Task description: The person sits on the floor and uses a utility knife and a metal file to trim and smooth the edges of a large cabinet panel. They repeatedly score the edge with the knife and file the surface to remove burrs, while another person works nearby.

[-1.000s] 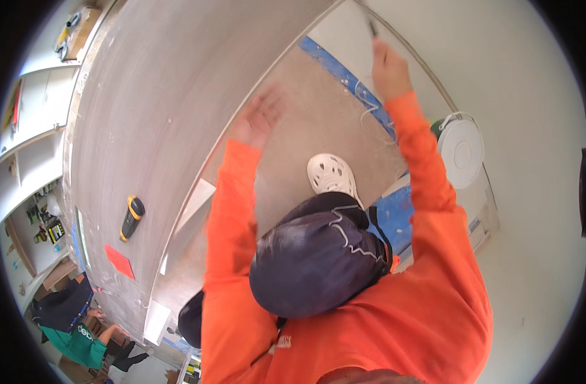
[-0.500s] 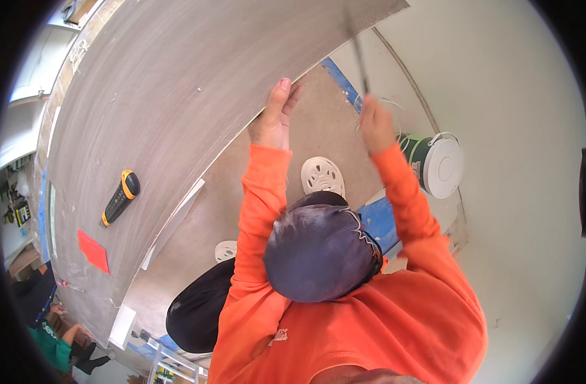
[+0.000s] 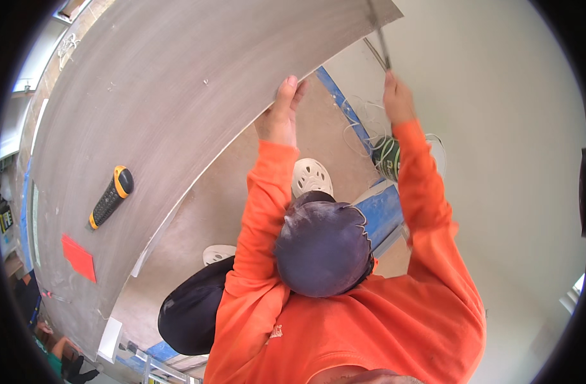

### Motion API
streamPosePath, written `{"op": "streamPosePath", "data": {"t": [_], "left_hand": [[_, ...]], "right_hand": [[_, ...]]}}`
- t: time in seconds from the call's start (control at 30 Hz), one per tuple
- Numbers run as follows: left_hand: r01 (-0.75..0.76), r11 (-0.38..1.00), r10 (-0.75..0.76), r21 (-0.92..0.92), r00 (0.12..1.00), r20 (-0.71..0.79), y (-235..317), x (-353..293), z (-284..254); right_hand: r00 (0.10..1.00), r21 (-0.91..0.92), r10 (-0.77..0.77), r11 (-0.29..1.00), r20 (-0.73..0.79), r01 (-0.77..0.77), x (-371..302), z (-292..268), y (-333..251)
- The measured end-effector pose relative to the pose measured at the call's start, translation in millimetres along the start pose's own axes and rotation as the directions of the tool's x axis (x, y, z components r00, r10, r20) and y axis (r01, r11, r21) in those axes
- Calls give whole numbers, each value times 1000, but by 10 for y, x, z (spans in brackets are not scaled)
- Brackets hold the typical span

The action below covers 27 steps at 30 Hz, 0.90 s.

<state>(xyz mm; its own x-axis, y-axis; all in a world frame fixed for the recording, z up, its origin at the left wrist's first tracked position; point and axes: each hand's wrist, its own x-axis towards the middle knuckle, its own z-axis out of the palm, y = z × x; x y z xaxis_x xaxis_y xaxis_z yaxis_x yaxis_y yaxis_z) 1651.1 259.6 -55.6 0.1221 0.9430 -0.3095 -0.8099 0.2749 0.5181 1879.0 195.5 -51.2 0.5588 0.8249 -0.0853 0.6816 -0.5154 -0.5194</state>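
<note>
A large grey-brown board (image 3: 152,89) with a thin pale edge spans the upper left. My left hand (image 3: 284,112) grips its near edge, thumb up and fingers curled round the rim. My right hand (image 3: 399,97) is closed round one end of a long, thin dark tool (image 3: 381,43); motion blur hides its exact kind. The tool points up and away, its far part over the board's right end. On the board lie a yellow-and-black handled tool (image 3: 111,197) and a flat red piece (image 3: 79,258).
A dark green bucket (image 3: 387,157) with loose white cord (image 3: 354,125) stands beyond my right forearm. Blue tape (image 3: 344,105) runs along the floor by the pale wall (image 3: 498,160). A stepladder (image 3: 155,371) and another person's arm (image 3: 66,345) show at the lower left.
My right hand has moved up and slightly right with the thin tool. The left hand keeps hold of the board's edge. The view has shifted a little, and my forearm now covers most of the bucket.
</note>
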Motion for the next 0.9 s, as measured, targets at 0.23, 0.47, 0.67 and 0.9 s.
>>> {"op": "streamPosePath", "data": {"t": [0.23,0.47,0.67,0.9], "left_hand": [[31,999,-31,-19,999,7,41,21,37],[41,996,-39,-76,999,26,26,27,52],[49,997,-46,-64,998,44,-30,44,21],[75,997,-75,-9,996,55,-77,23,74]], "right_hand": [[978,29,-211,977,9,210,-263,90,-20],[996,77,-85,993,-4,85,-212,67,-74],[989,-22,-134,991,-66,133,-92,-14,-83],[950,-33,-312,950,-28,312,-172,-33,-57]]}}
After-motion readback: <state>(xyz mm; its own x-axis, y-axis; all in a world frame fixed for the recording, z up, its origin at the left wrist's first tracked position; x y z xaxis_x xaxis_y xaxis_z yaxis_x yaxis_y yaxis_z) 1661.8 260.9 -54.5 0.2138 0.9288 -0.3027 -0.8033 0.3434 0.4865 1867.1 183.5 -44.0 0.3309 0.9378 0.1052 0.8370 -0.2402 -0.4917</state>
